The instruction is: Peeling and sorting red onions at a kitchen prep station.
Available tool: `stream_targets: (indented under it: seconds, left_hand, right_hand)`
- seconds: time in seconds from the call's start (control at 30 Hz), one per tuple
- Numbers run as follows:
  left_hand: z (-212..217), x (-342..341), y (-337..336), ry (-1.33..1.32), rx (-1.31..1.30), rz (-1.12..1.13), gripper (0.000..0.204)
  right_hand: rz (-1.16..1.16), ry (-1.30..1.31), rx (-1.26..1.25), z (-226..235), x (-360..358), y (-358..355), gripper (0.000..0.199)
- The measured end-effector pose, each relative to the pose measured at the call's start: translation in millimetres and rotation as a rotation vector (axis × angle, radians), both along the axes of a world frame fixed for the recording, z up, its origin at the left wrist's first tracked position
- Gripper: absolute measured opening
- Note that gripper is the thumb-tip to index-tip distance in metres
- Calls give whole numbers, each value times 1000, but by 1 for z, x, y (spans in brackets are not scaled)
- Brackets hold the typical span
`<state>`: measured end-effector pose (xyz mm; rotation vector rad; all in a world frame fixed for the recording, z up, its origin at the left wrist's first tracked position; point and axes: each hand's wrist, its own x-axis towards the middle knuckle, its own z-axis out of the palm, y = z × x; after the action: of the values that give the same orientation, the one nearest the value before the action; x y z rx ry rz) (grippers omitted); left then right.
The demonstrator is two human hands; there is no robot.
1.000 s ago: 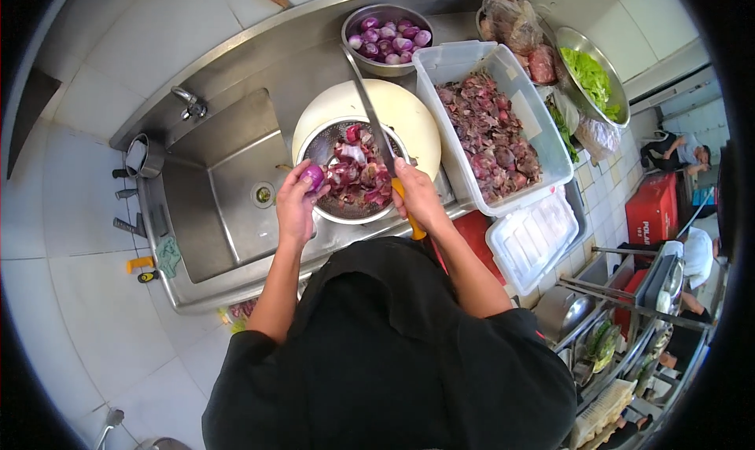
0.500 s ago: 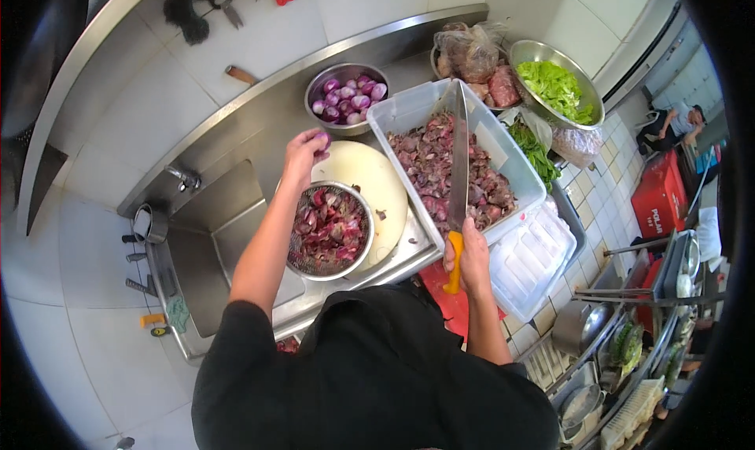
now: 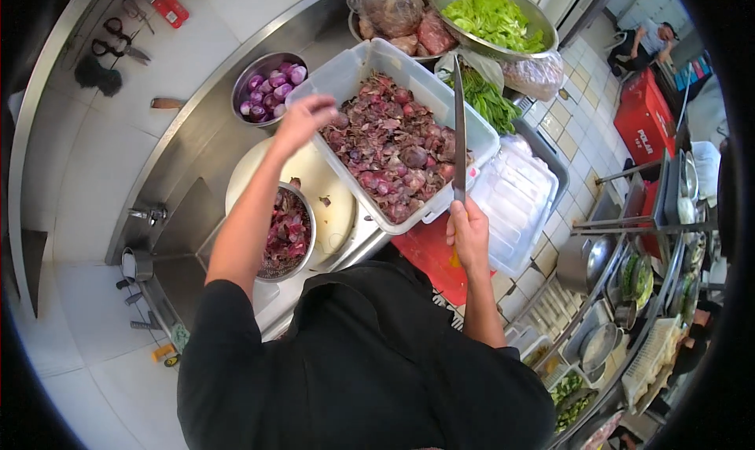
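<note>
My right hand (image 3: 469, 234) is closed round the yellow handle of a long knife (image 3: 460, 139), its blade pointing away from me past the right side of a clear plastic bin (image 3: 355, 189). Inside the bin lies a heap of unpeeled red onions (image 3: 413, 157) and loose skins. Over the bin's left rim reaches my left hand (image 3: 303, 123), slightly blurred, fingers stretched toward the onions and no onion visible in them. A steel bowl of peeled purple onions (image 3: 275, 88) stands just beyond that hand. Below my left forearm, a colander (image 3: 312, 241) holds onion skins, partly overlapping a round white cutting board (image 3: 334, 202).
Left of the board is a steel sink (image 3: 177, 245) with a tap (image 3: 149, 213). Beyond the bin stand bagged meat (image 3: 393, 17) and a bowl of lettuce (image 3: 503, 23). A plastic lid (image 3: 515, 206) lies at right, near crowded shelves. Someone sits (image 3: 646, 45) far off.
My left hand has moved right, from above the board to the bin, and the purple onion it held no longer shows. The view has turned rightward. The knife stays in my right hand.
</note>
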<state>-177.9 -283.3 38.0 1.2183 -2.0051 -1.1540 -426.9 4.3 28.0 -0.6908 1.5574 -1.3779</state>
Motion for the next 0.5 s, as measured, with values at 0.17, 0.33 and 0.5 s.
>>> stream_targets:
  seconds: [0.17, 0.33, 0.5]
  left_hand:
    - [-26, -29, 41, -464, -8, -305, 48]
    - [-26, -57, 35, -564, 54, -320, 93]
    - [-33, -91, 57, -787, 206, -590, 137]
  right_hand:
    - [74, 22, 38, 2, -18, -3, 51]
    - [68, 41, 22, -5, -24, -5, 52]
    - [115, 32, 60, 2, -29, -10, 54]
